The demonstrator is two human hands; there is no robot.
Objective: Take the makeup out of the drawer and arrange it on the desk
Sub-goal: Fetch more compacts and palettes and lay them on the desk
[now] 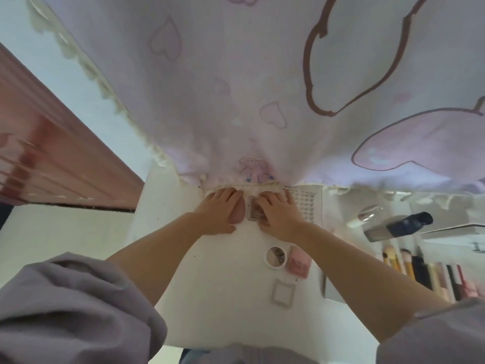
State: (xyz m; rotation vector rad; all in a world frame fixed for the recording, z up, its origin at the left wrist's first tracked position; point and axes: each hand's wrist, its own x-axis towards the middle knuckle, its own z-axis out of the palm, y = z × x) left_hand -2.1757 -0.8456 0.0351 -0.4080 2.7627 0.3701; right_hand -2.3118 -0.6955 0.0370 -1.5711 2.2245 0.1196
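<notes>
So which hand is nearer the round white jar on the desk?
Right. The right hand lies just beyond the round white jar, its wrist passing above the jar. The left hand lies farther off, beyond and to the jar's left.

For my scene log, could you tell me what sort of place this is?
Probably a bedroom dressing table: a white desk under a pink heart-print curtain, with makeup brushes and a pink compact.

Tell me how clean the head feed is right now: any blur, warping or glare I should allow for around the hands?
Head view: strong wide-angle warping, the curtain bulging overhead; motion smear on the pink panel at left; soft even light, no hard shadows; left hand and right hand fairly sharp; glare on the silver-capped bottle.
</notes>
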